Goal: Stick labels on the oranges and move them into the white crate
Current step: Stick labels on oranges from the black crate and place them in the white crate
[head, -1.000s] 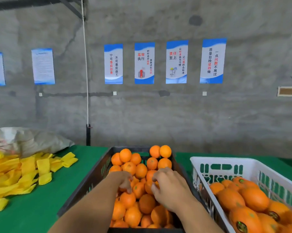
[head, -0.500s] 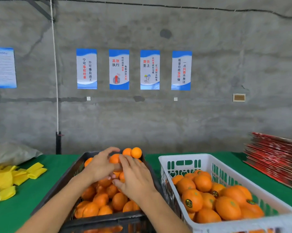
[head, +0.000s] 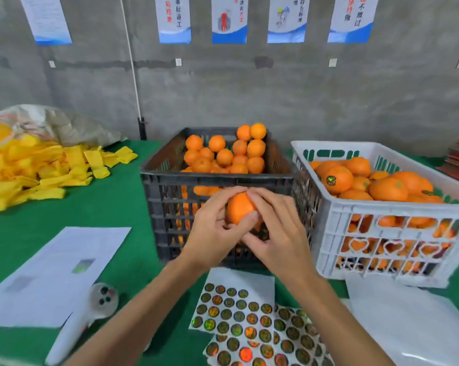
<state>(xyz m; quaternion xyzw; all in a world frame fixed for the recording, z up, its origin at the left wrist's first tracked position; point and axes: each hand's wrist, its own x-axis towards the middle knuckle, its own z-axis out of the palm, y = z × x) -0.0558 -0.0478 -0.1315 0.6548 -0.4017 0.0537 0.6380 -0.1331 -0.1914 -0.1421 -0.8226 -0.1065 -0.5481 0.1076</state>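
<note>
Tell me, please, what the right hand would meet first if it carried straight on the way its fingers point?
Probably the near wall of the dark plastic crate, just beyond the round orange that the right hand holds; depth is unclear.

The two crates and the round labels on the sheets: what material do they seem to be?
Black crate and white crate: likely moulded plastic, matte, with regular lattice walls. Labels: probably holographic foil stickers, since they glint green and red, on a white backing sheet.
</note>
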